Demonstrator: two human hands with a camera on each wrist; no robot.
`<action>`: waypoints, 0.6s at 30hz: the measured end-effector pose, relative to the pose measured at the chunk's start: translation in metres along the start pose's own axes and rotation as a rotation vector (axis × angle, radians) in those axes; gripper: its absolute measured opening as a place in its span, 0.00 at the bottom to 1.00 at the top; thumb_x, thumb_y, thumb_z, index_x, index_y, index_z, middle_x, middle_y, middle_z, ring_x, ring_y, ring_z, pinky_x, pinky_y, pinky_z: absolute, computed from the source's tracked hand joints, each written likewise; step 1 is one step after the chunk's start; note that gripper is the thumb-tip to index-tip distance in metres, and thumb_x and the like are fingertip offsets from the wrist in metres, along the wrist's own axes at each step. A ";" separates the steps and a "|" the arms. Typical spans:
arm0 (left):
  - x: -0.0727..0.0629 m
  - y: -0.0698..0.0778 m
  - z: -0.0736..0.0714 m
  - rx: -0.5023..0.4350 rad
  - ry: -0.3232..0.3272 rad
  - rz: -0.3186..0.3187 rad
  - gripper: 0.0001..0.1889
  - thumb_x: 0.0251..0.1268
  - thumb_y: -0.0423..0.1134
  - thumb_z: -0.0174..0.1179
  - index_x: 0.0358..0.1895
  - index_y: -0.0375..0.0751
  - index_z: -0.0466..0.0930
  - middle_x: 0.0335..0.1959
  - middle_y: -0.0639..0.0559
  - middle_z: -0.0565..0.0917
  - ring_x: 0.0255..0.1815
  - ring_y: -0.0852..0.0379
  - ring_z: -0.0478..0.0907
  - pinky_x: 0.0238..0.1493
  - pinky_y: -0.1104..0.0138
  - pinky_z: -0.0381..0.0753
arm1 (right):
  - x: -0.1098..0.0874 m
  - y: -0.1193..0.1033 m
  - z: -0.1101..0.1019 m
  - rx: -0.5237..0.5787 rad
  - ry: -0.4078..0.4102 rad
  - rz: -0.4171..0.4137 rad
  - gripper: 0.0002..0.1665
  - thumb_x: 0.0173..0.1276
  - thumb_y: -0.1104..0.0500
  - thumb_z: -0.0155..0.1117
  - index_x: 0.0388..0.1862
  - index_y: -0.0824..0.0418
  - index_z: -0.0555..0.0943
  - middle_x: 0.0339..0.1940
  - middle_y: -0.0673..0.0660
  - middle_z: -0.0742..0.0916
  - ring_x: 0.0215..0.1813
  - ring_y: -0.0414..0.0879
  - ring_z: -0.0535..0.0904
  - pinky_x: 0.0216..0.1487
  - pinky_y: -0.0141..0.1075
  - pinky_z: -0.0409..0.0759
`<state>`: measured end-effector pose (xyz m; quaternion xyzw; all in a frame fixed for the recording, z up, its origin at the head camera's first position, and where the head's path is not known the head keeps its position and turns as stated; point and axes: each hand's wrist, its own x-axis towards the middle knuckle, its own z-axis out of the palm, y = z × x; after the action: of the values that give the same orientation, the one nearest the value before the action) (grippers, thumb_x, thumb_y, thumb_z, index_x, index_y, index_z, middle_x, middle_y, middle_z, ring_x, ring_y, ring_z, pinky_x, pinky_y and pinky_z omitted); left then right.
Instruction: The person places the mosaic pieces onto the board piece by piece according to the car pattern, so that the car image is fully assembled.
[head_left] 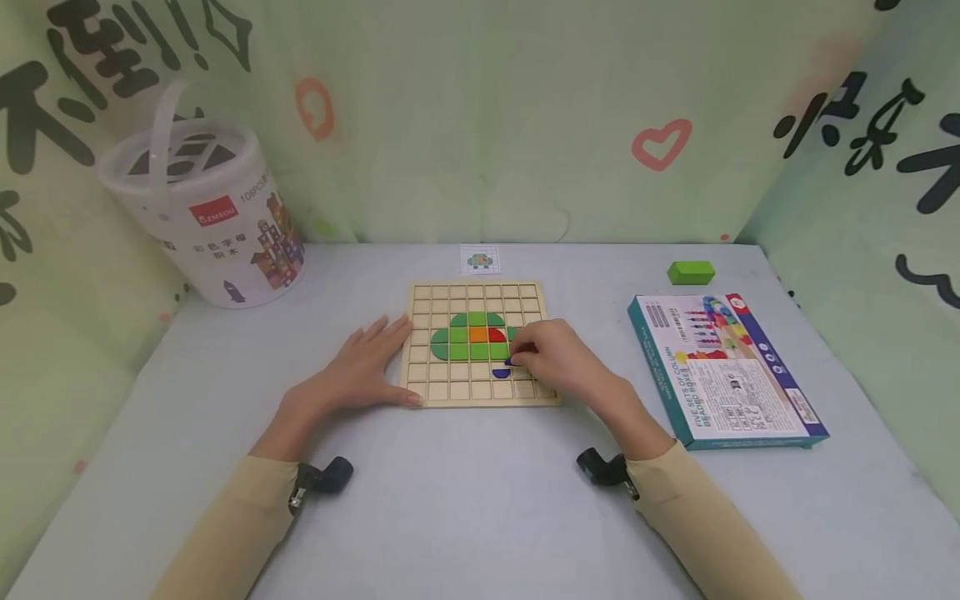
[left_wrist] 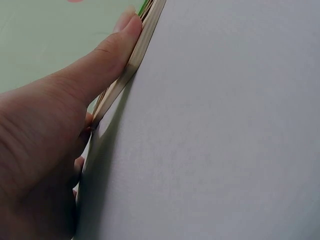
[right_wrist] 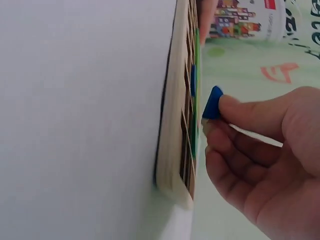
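Note:
A wooden grid board (head_left: pixel 435 390) lies on the table with green tiles (head_left: pixel 458 351), an orange tile (head_left: pixel 478 334) and red tiles (head_left: pixel 496 335) in its squares. Just below them sits a blue half-round tile (head_left: pixel 501 374). My left hand (head_left: pixel 360 367) has its fingers spread against the board's left side, the thumb at the front left corner. Over the right part of the board, my right hand (head_left: pixel 558 357) pinches a small blue tile (right_wrist: pixel 213 102) between thumb and fingers. The right wrist view has this tile held up off the board's surface.
Behind the board lies a small pattern card (head_left: pixel 480 260). A flat game box (head_left: pixel 735 375) lies on the right, with a green block (head_left: pixel 691 272) behind it. A white lidded bucket (head_left: pixel 213 217) stands at the back left. Printed cloth (head_left: pixel 480 125) hangs behind the table.

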<state>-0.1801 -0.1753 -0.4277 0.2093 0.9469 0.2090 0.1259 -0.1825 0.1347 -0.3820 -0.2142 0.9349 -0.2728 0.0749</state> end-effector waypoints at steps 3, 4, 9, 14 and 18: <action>0.001 0.000 0.000 0.001 -0.002 0.003 0.67 0.43 0.73 0.68 0.81 0.44 0.42 0.84 0.50 0.45 0.84 0.41 0.36 0.81 0.41 0.36 | 0.007 -0.004 0.008 -0.004 0.002 -0.009 0.05 0.66 0.66 0.67 0.34 0.60 0.88 0.34 0.53 0.89 0.37 0.45 0.81 0.43 0.38 0.84; 0.001 0.000 0.000 0.002 -0.004 0.002 0.67 0.44 0.73 0.68 0.81 0.45 0.41 0.84 0.51 0.44 0.84 0.42 0.36 0.81 0.42 0.36 | 0.009 -0.005 0.009 -0.006 0.003 -0.011 0.05 0.65 0.66 0.67 0.34 0.60 0.88 0.34 0.53 0.89 0.37 0.45 0.81 0.44 0.38 0.84; 0.001 0.002 0.000 0.001 -0.010 0.002 0.66 0.44 0.73 0.68 0.81 0.45 0.41 0.84 0.51 0.44 0.84 0.42 0.35 0.81 0.42 0.36 | 0.011 -0.007 0.014 0.004 0.013 0.002 0.06 0.64 0.69 0.67 0.33 0.60 0.88 0.35 0.53 0.88 0.38 0.46 0.81 0.44 0.38 0.84; 0.001 0.001 -0.001 0.001 -0.009 -0.003 0.66 0.45 0.73 0.68 0.82 0.46 0.41 0.84 0.52 0.44 0.84 0.43 0.35 0.81 0.42 0.36 | 0.012 -0.009 0.017 -0.001 0.029 0.005 0.04 0.63 0.68 0.69 0.32 0.61 0.88 0.34 0.54 0.87 0.38 0.46 0.80 0.43 0.38 0.84; 0.001 0.000 0.000 0.000 -0.009 -0.009 0.66 0.44 0.73 0.68 0.82 0.46 0.41 0.84 0.52 0.44 0.84 0.43 0.35 0.81 0.42 0.36 | 0.012 -0.011 0.019 -0.016 0.018 0.006 0.03 0.63 0.66 0.69 0.32 0.62 0.89 0.33 0.54 0.88 0.38 0.46 0.82 0.44 0.38 0.85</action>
<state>-0.1812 -0.1750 -0.4274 0.2062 0.9473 0.2073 0.1312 -0.1846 0.1121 -0.3920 -0.2096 0.9383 -0.2671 0.0654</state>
